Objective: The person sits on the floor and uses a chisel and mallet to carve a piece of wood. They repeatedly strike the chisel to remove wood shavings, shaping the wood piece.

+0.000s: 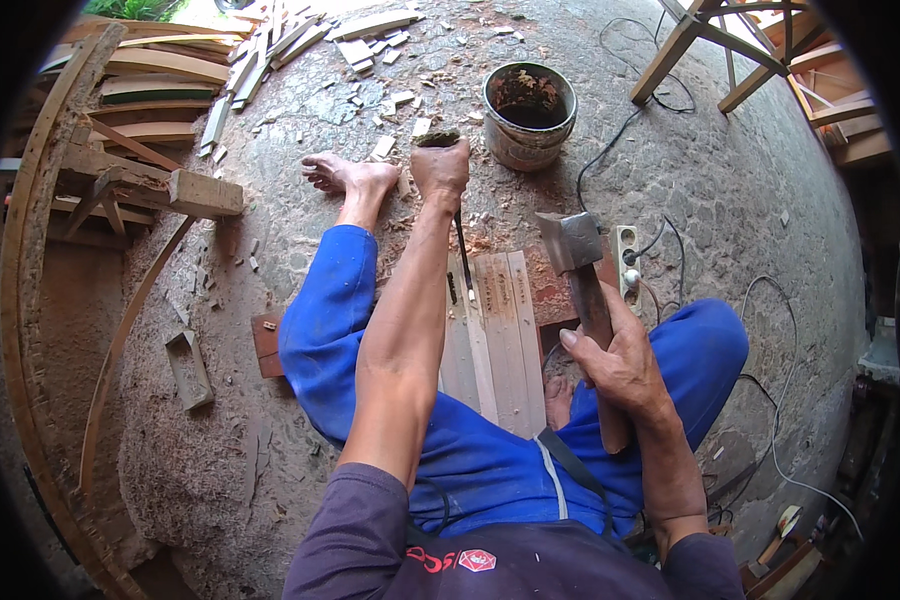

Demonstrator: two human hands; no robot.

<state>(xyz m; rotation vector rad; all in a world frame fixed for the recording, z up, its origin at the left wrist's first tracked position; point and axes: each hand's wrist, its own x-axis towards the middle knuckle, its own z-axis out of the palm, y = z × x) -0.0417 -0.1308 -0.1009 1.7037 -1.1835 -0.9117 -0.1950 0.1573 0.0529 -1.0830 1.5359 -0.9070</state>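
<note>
And here's the left hand [440, 168], fingers clenched around the chisel [460, 238], its shaft slanting down to the boards [505, 335] between the legs. The tip sits near their far edge, seemingly touching; exact contact is too small to call. Over on the right, the other hand [622, 362] has its fingers wrapped around the hatchet [575, 245], head up, raised beyond the boards' right edge.

Here's the danger: a glancing blow on that handle could land on the left knuckles, since the fist sits right at the top. A tilted chisel could skid and gouge the wood, or split it along the grain near that far edge. And look, bare feet! The right foot [558, 402] is just beside the boards' right edge, exposed if the hatchet slips. The socket strip [627, 262] lies near too, so a wild swing could catch it.
</note>
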